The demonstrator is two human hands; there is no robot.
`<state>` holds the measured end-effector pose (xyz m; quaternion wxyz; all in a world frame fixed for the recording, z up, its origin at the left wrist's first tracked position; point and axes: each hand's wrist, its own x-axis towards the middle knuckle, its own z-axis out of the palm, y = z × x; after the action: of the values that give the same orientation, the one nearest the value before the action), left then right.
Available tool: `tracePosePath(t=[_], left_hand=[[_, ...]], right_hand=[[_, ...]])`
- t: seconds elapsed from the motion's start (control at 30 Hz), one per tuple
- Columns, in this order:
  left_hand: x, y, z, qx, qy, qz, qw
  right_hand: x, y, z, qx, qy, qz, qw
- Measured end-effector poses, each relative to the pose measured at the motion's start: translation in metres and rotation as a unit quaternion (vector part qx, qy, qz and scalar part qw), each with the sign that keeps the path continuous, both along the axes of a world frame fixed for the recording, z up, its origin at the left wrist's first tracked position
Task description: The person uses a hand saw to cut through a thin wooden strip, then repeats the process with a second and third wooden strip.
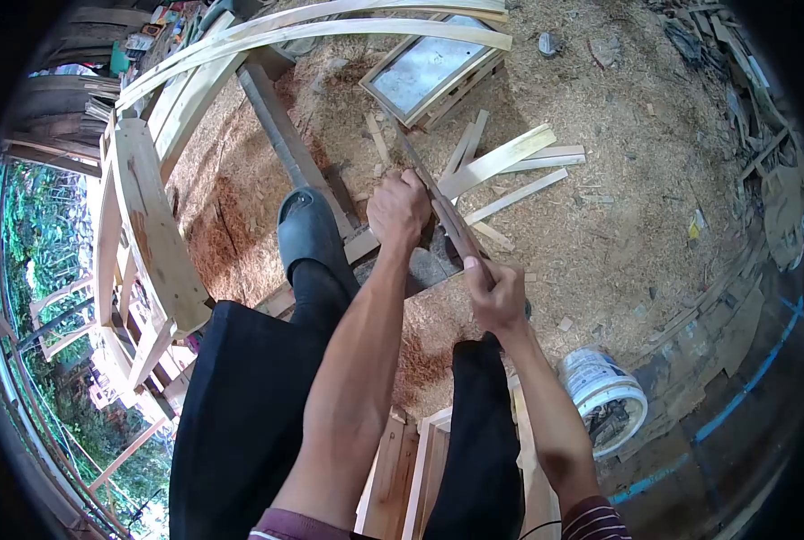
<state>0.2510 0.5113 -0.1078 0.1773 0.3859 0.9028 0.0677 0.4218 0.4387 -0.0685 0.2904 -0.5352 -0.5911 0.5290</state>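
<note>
My right hand [496, 297] is closed around the near end of a long, narrow, dark brown blade-like piece [449, 214], with the thumb laid along it. The far end of that piece tapers toward a framed panel. Just left of it my left hand [396, 209] is curled into a fist, close against its edge; what the fingers hold is hidden. Below the hands lies a grey block [431, 268], partly covered. Several pale wood strips [501, 162] fan out on the ground to the right of the dark piece.
A framed grey panel [433, 61] rests ahead on wood. Curved timber ribs [159, 225] stand at left. A dark beam [280, 135] lies beyond my shoe [310, 232]. At right stands a white bucket [604, 396] with contents. Sawdust and shavings [618, 234] cover the ground.
</note>
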Motion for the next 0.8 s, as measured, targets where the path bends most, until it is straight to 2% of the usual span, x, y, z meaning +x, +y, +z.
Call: tracePosePath(t=[0.07, 0.2, 0.3, 0.33, 0.37, 0.43, 0.47, 0.57, 0.6, 0.67, 0.73, 0.77, 0.8], left_hand=[[0.0, -0.001, -0.001, -0.005, -0.005, 0.004, 1.0], [0.002, 0.001, -0.002, 0.014, 0.001, -0.007, 1.0], [0.002, -0.002, -0.002, 0.01, 0.009, -0.019, 1.0], [0.002, -0.003, -0.001, -0.004, 0.007, -0.034, 0.999], [-0.001, -0.003, -0.005, -0.001, 0.006, -0.034, 0.999], [-0.007, -0.007, -0.01, -0.011, 0.018, -0.105, 0.994], [-0.006, -0.001, -0.008, -0.024, -0.017, -0.012, 0.999], [-0.002, 0.0, -0.004, -0.002, -0.009, -0.009, 1.0], [-0.001, -0.001, -0.005, -0.001, -0.01, -0.006, 1.0], [0.0, 0.0, -0.008, 0.003, 0.019, -0.025, 0.999], [0.002, -0.006, -0.002, -0.01, 0.036, -0.042, 0.998], [0.006, -0.004, 0.002, -0.01, 0.053, -0.06, 0.997], [0.004, -0.006, -0.003, 0.014, 0.053, -0.059, 0.997]], right_hand=[[0.014, -0.015, 0.0, 0.026, -0.046, -0.013, 0.999], [0.082, -0.094, 0.033, -0.035, -0.04, -0.01, 0.999], [0.054, -0.07, 0.015, -0.079, -0.01, -0.032, 0.996], [0.025, -0.041, 0.005, 0.017, -0.105, -0.011, 0.994], [0.0, 0.001, 0.014, -0.045, -0.012, 0.0, 0.999], [-0.023, 0.035, 0.01, -0.098, -0.073, 0.021, 0.992], [-0.016, 0.026, 0.012, -0.098, -0.074, 0.018, 0.992], [0.043, -0.063, 0.011, 0.0, -0.053, -0.022, 0.998], [0.064, -0.077, 0.04, -0.058, -0.035, -0.032, 0.997], [0.095, -0.093, 0.044, -0.078, -0.044, 0.019, 0.996], [0.067, -0.081, 0.028, -0.065, -0.028, -0.013, 0.997], [0.049, -0.063, 0.018, -0.038, -0.013, -0.046, 0.998], [0.026, -0.036, 0.011, 0.012, -0.027, -0.029, 0.999]])
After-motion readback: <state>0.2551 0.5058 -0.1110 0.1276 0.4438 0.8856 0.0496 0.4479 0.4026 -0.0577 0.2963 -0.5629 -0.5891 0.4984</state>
